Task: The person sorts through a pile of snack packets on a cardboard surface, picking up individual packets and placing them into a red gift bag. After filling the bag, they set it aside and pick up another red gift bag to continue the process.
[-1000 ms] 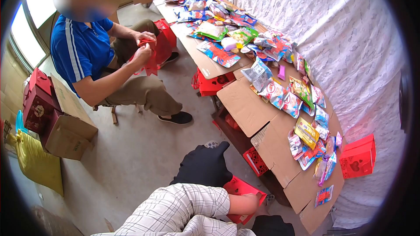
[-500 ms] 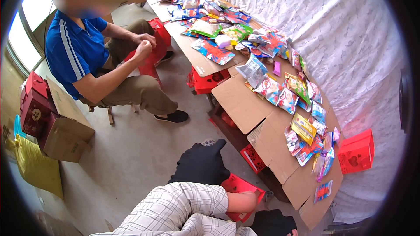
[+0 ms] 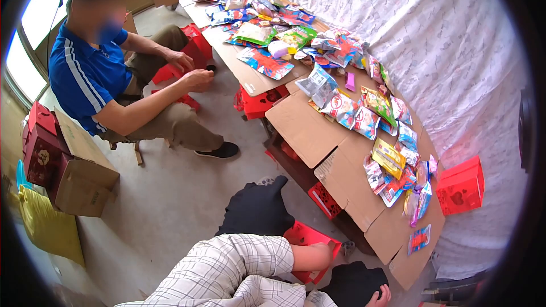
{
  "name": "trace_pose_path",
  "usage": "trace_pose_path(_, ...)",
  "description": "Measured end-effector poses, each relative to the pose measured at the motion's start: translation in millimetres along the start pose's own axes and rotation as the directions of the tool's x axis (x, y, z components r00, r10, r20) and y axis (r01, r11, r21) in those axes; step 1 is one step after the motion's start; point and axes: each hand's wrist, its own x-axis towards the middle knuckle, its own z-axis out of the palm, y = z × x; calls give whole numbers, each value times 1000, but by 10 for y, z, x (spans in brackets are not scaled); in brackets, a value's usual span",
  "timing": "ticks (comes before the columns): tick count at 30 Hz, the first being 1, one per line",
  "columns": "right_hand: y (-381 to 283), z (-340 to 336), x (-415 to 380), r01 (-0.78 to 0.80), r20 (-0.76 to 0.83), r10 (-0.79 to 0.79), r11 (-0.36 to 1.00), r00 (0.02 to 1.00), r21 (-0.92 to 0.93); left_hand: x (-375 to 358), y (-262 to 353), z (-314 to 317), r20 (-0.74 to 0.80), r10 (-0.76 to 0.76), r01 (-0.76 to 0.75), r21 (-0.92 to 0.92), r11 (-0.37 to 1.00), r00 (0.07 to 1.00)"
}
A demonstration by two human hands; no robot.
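Note:
My left hand (image 3: 325,252) reaches down into a red paper box (image 3: 306,233) on the floor between my legs. Its fingers are hidden in the box, so whether they hold anything does not show. At the bottom edge, my right hand (image 3: 380,297) rests on my dark-clothed knee (image 3: 352,284), fingers apart and nothing seen in them. Beside me stands a table covered with flattened cardboard (image 3: 355,185). On its near part lie a yellow snack packet (image 3: 389,158), a small red and blue packet (image 3: 419,240) and several other snack bags.
A seated co-worker (image 3: 91,74) in a blue shirt works over red material (image 3: 196,45). Snack bags (image 3: 264,63) heap the far table. A red box (image 3: 460,186) stands by the white curtain (image 3: 478,108). An open carton (image 3: 85,185) and a yellow sack (image 3: 48,224) are at left.
My right hand shows more fully on the knee. My left hand stays in the red box. The co-worker's hands have moved lower and farther apart. The view has shifted slightly.

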Motion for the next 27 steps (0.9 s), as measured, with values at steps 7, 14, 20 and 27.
trace_pose_path(7,-155,-13,66,44,-9,-44,999,999,5,-13,-9,-25,45,7,-7,21,1000,999)
trace_pose_path(14,-270,-22,130,96,0,-96,995,995,6,-7,-36,-37,88,28,-29,8,1000,996)
trace_pose_path(20,-290,-8,146,93,7,-93,996,996,-1,169,-50,-48,168,14,-8,-35,999,986)
trace_pose_path(27,-262,13,137,103,4,-103,995,995,-15,83,-29,-33,134,-4,10,-43,999,991)
